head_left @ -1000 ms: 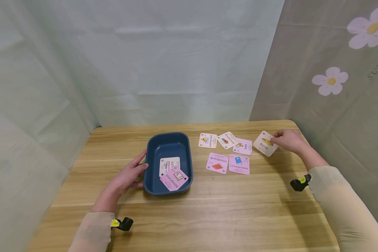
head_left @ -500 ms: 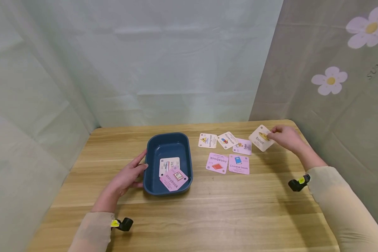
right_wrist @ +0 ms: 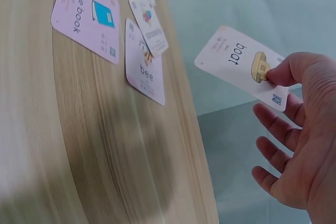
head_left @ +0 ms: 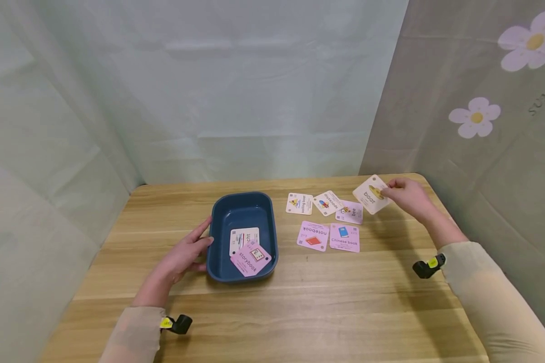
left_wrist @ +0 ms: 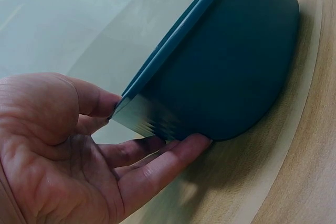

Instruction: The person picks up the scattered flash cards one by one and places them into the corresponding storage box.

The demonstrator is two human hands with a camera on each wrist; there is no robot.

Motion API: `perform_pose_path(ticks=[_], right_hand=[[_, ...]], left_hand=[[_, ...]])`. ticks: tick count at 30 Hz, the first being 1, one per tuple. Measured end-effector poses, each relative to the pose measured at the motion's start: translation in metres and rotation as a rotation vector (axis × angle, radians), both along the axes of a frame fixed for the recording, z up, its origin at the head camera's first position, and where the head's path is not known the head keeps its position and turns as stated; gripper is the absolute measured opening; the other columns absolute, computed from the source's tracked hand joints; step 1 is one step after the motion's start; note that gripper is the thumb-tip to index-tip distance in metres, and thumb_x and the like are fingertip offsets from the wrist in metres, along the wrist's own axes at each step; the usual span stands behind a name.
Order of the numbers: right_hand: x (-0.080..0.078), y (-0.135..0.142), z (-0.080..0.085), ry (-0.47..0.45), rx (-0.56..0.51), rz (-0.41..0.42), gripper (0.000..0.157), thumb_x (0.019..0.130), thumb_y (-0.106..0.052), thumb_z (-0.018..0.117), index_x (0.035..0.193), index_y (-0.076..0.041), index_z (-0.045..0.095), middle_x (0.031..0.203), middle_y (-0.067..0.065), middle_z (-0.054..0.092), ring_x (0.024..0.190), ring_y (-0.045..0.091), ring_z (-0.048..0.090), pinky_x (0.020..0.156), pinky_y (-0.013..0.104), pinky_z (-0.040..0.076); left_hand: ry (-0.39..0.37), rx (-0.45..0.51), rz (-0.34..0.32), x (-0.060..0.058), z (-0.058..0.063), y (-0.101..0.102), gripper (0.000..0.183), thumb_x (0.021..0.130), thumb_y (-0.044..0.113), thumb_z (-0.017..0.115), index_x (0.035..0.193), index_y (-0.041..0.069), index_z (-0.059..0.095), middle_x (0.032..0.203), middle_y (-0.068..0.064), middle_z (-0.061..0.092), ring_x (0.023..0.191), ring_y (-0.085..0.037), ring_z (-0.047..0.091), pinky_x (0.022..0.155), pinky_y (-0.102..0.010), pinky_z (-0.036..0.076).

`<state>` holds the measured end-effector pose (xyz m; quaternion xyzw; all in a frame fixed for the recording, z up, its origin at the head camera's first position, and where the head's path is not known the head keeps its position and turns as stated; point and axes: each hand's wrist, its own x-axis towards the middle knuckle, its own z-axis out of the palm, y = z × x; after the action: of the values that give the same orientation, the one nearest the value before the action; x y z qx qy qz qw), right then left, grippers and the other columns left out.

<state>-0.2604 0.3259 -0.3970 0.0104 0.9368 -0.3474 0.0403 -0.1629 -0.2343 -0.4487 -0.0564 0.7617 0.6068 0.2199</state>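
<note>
A blue plastic tray (head_left: 242,199) stands on the table at left of centre. My left hand (head_left: 188,253) holds its left side; in the left wrist view the fingertips (left_wrist: 197,142) meet the tray's wall and lower edge. A storybook card (head_left: 245,264) partly covers another card (head_left: 238,237) inside the tray. My right hand (head_left: 409,196) pinches the boat card (head_left: 365,196) by one edge between thumb and fingers, raised above the table. Near that hand lies the bee card (head_left: 355,214), partly under the spaceship card (head_left: 327,201).
A sailing boat card (head_left: 302,203), a notebook card (head_left: 313,236) and a Chinese book card (head_left: 345,241) lie face up on the wooden table (head_left: 322,312). Pale curtains (head_left: 263,101) hang behind the table's back edge and at both sides.
My right hand has carried the boat card left and a little toward the back of the table, tilting it slightly. My left hand and the tray have stayed in place.
</note>
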Motion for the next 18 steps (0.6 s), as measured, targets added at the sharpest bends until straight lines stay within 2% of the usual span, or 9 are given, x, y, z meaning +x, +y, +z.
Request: perform_pose_path(ticks=[18], right_hand=[[0.007,-0.018,0.008,0.028,-0.137,-0.010,0.046,0.101,-0.039,0.060,0.121,0.004,0.059,0.119,0.021,0.057,0.106,0.033,0.046,0.083,0.041,0.039]], left_hand=[[0.007,0.012,-0.001,0.000,-0.002,0.000,0.067,0.110,0.026,0.047,0.165,0.039,0.011,0.160,-0.029,0.029,0.117,-0.037,0.059,0.077,-0.043,0.061]])
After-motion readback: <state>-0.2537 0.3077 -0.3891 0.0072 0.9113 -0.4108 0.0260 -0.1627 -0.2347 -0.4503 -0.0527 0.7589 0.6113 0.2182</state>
